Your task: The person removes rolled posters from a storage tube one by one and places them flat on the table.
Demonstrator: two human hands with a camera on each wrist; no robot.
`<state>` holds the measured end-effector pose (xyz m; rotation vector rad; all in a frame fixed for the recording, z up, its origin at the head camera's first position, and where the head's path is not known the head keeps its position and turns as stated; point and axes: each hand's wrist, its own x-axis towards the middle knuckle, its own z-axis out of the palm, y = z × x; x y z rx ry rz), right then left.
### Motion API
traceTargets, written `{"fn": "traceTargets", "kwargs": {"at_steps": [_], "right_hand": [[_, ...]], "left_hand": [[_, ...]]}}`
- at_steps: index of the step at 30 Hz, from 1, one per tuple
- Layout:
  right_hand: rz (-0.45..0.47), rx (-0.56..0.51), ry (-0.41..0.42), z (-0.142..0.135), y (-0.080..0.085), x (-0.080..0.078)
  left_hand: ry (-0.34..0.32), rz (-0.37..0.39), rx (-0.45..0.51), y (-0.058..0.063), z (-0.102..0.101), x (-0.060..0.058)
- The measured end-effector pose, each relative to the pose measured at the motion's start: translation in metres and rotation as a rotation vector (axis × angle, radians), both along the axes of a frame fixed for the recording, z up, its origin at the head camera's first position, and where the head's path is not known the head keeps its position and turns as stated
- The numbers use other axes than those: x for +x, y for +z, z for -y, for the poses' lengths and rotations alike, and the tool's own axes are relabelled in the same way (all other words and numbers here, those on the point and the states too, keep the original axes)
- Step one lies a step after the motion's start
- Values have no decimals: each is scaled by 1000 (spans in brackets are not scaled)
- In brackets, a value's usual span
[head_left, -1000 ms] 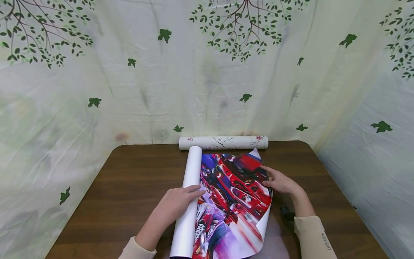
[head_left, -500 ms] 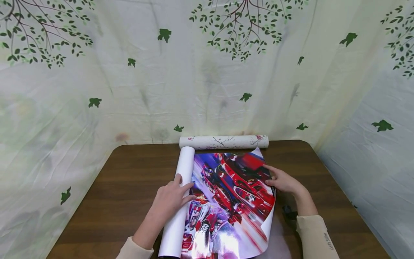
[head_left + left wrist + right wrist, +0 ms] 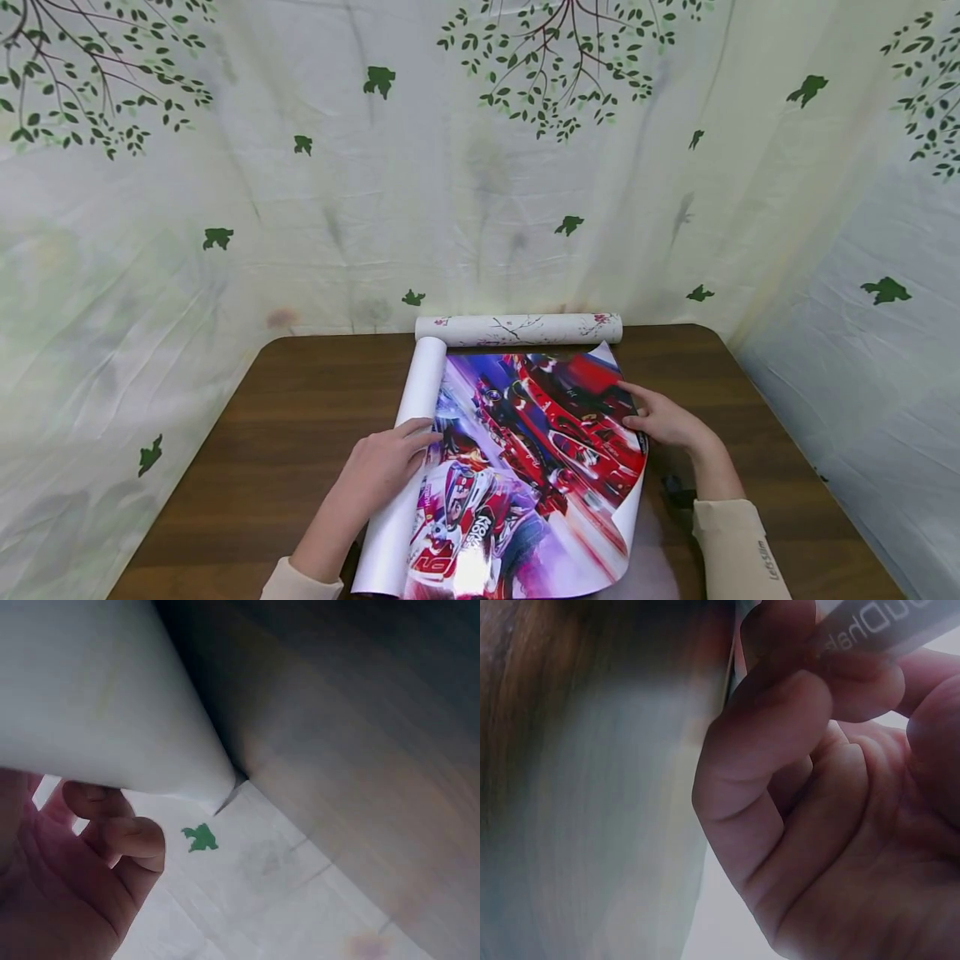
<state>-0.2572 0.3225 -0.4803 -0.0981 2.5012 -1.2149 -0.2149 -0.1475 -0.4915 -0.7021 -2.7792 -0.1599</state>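
A glossy poster (image 3: 525,467) printed with red racing cars lies partly unrolled on the table, its white roll (image 3: 401,458) along the left side. My left hand (image 3: 378,471) rests on top of this roll, fingers reaching over toward the printed face. From the left wrist view, the white roll (image 3: 97,690) lies against the fingers (image 3: 139,838), which are loosely bent. On the opposite side my right hand (image 3: 671,421) pinches the poster's right edge. A lettered strip of that poster (image 3: 892,626) passes between thumb and curled fingers (image 3: 742,765) in the right wrist view.
Behind the poster, a second roll (image 3: 517,330) with a blossom-branch pattern lies across the back of the brown wooden table (image 3: 300,417). A pale curtain (image 3: 480,192) with printed leaves hangs around the table. A small black object (image 3: 678,492) sits beside the right wrist.
The left hand has moved the white roll leftward, and more of the printed picture shows. The right hand, still pinching the edge, has shifted slightly right with it.
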Motion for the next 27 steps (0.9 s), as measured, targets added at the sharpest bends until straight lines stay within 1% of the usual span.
{"fn": "traceTargets", "kwargs": {"at_steps": [3,6,10,14,19,23,27], "right_hand": [[0,2,1,-2,1,0],[-12,7,12,-3,2,1],[-18,15,13,-4,2,2],[-4,13,-5,-5,1,1],[-6,10,-11,-10,-1,1],[-11,16,-9,-14,0,2],[-11,19,-7,-20,1,3]], "left_hand": [[22,10,-18,1,4,1],[64,-7,-28,2,8,2],[138,-10,-41,2,13,2],[215,21,-55,2,17,2],[277,5,0,2,23,1],[305,-4,46,2,27,0],[318,18,74,3,32,1]]}}
